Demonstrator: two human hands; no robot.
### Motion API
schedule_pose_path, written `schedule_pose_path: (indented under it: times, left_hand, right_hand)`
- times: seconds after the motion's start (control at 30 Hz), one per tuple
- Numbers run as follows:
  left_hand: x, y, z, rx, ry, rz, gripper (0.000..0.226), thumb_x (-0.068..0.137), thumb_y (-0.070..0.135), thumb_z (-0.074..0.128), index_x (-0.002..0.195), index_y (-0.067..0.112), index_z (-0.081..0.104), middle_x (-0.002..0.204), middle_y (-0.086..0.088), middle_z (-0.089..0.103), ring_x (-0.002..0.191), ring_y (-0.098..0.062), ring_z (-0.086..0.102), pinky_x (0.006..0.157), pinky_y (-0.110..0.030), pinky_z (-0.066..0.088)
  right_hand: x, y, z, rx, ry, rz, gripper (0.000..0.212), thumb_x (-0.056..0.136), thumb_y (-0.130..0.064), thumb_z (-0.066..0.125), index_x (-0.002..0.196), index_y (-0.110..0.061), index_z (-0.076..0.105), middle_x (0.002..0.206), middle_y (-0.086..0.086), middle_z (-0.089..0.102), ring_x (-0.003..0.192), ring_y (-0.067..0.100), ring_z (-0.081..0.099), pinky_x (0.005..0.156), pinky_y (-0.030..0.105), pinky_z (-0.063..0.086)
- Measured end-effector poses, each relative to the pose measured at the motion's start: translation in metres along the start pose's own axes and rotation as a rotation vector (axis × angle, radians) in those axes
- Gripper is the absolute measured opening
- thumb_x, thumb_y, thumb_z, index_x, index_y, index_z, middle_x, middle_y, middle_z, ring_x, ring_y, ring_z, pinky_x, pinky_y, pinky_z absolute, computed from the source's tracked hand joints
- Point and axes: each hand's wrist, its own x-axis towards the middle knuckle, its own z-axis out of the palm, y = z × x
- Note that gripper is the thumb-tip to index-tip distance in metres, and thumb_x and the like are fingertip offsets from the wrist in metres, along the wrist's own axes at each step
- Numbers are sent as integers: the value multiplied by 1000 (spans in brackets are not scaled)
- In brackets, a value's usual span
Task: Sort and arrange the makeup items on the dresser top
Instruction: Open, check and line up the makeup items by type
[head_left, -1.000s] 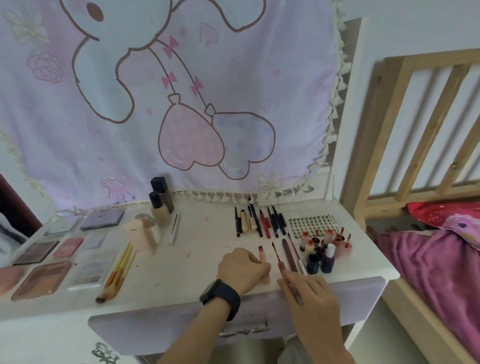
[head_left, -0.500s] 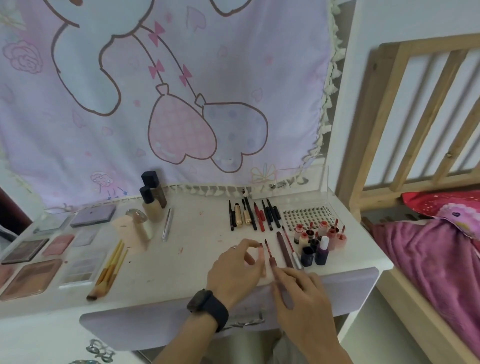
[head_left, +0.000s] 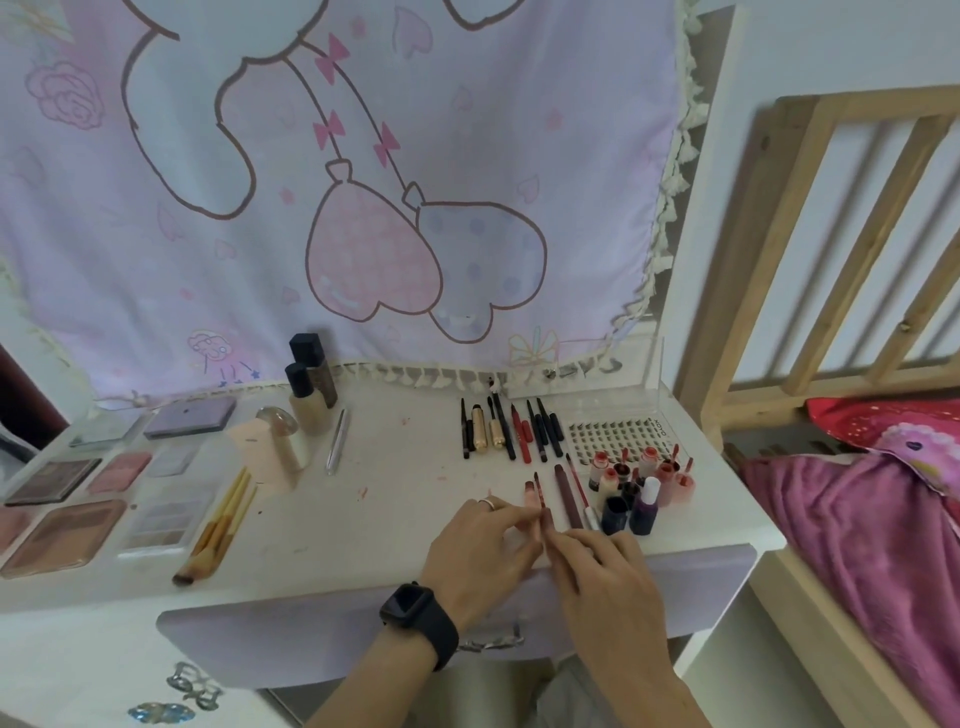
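Observation:
On the white dresser top (head_left: 395, 483) my left hand (head_left: 483, 545), with a black watch on its wrist, pinches the near end of a pale pink lip tube (head_left: 529, 493). Right beside it, my right hand (head_left: 608, 577) pinches a thin dark red lip pencil (head_left: 538, 486) that lies pointing away from me. The fingertips of both hands meet near the front edge. A brown lip stick (head_left: 566, 493) and a thin red liner (head_left: 577, 480) lie parallel just to the right.
Behind is a row of pencils and mascaras (head_left: 509, 431) and a lash tray (head_left: 613, 434). Small bottles (head_left: 639, 488) cluster at the right. Brushes (head_left: 218, 530), palettes (head_left: 62, 535), a pink sponge (head_left: 260, 457) and foundation bottles (head_left: 306, 400) fill the left. A bed (head_left: 857, 519) adjoins on the right.
My left hand lifted from lying over the pink tube to pinching its end. My right hand with the red pencil shifted slightly left, towards it.

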Motion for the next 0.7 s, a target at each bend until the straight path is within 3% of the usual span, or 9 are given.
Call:
schedule_pose_path:
  times: [0.27, 0.7]
  left_hand:
    - [5, 0, 5, -28, 9, 2, 36, 92, 57, 56, 125, 45, 60, 107, 22, 59, 88, -2, 47, 82, -21, 48]
    - [4, 1, 2, -66, -5, -14, 35, 90, 50, 63, 123, 42, 59, 107, 20, 61, 86, -2, 51, 82, -23, 50]
  right_hand:
    - [8, -2, -5, 3, -31, 7, 35, 58, -18, 96, 90, -16, 80, 84, -6, 74, 70, 16, 61, 58, 22, 54]
    - [8, -6, -14, -29, -59, 14, 38, 56, -7, 97, 90, -15, 81, 86, -5, 75, 70, 19, 62, 55, 26, 55]
